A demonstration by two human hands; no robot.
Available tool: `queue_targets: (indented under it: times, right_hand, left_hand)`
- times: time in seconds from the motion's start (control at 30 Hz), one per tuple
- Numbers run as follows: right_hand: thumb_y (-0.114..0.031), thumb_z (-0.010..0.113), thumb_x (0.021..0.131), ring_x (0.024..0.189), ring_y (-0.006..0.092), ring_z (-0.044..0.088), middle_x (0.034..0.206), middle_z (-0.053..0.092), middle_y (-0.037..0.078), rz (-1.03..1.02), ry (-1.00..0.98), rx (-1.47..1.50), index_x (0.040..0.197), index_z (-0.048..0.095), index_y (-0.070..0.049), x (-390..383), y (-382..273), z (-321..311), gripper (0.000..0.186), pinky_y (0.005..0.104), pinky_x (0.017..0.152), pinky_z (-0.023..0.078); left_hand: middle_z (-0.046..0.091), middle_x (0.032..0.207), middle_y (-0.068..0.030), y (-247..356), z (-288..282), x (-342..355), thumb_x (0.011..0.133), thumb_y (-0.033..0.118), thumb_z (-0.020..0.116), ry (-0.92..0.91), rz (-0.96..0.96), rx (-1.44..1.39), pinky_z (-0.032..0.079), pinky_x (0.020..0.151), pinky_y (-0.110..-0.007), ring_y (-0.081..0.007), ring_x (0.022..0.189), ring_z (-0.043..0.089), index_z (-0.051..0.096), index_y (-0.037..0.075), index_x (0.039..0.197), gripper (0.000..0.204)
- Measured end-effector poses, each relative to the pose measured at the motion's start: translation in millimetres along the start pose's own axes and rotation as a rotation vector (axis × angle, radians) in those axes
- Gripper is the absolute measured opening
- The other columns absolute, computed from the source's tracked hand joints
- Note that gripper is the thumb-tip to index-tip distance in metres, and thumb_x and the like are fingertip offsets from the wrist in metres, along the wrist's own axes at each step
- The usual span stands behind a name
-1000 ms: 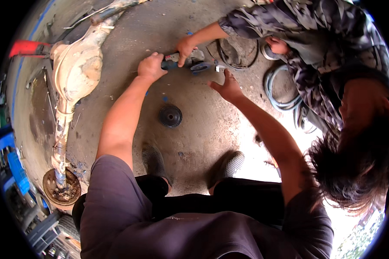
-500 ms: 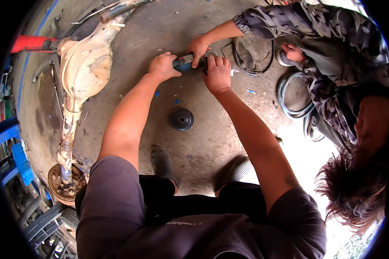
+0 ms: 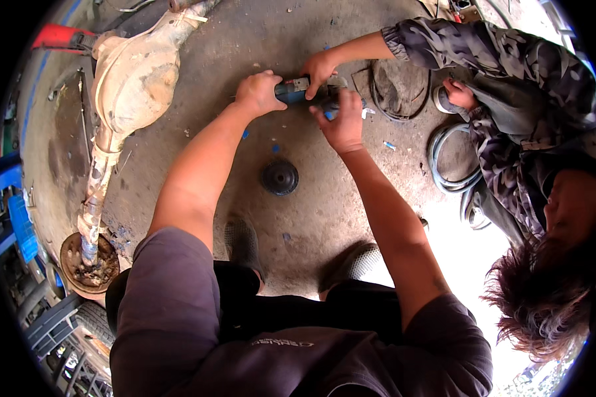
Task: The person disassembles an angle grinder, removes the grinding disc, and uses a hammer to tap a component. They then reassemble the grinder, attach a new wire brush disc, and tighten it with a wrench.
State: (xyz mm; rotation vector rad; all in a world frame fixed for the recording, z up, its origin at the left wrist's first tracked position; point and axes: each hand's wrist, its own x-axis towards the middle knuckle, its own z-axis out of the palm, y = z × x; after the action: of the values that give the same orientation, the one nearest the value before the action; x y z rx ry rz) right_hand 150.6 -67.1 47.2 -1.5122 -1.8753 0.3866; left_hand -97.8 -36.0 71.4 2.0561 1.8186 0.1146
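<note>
A blue and grey power tool that looks like an angle grinder (image 3: 294, 90) is held above the floor in front of me. My left hand (image 3: 258, 94) wraps round its left end. At its right end, my right hand (image 3: 343, 123) has thumb and fingers about a dark part by the tool's head, partly hidden by the fingers. From the far side, another person's hand (image 3: 319, 69) rests on the tool's middle. Nearer to me, a dark round cup-shaped piece (image 3: 279, 177) with a central hole lies on the floor.
On the left stretches a dirty axle housing (image 3: 139, 86), its lower end at a rusty drum (image 3: 89, 261). The other person, in a camouflage sleeve (image 3: 457, 46), crouches at right near coiled hose (image 3: 444, 155). Blue scraps dot the concrete floor (image 3: 198, 132).
My right hand has shifted slightly down and right, its thumb and fingers more spread about the tool's head. The view has shifted a little; the other person's hand stays on the tool.
</note>
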Motion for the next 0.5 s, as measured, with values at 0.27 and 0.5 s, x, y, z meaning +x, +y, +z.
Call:
queue_targets:
  times: [0.27, 0.5]
  right_hand:
    - [-0.039, 0.083, 0.082, 0.115, 0.0446, 0.059, 0.127, 0.059, 0.024, 0.511, -0.157, -0.04, 0.133, 0.05, -0.005, 13, -15, 5, 0.07, 0.0509, 0.096, 0.052]
    - [-0.045, 0.084, 0.084, 0.124, 0.0371, 0.059, 0.134, 0.058, 0.022, 0.573, 0.245, 0.247, 0.139, 0.048, -0.003, -14, 46, 34, 0.078, 0.0465, 0.105, 0.047]
  left_hand:
    - [0.068, 0.118, -0.0078, -5, 8, 4, 0.064, 0.035, 0.09, 0.06, 0.02, -0.019, 0.056, 0.094, -0.044, -0.0306, 0.109, 0.068, 0.074, 0.012, 0.117, 0.06]
    - [0.068, 0.121, -0.0085, 1, 4, 11, 0.062, 0.038, 0.091, 0.05, 0.023, -0.009, 0.056, 0.095, -0.043, -0.0315, 0.108, 0.069, 0.073, 0.011, 0.121, 0.068]
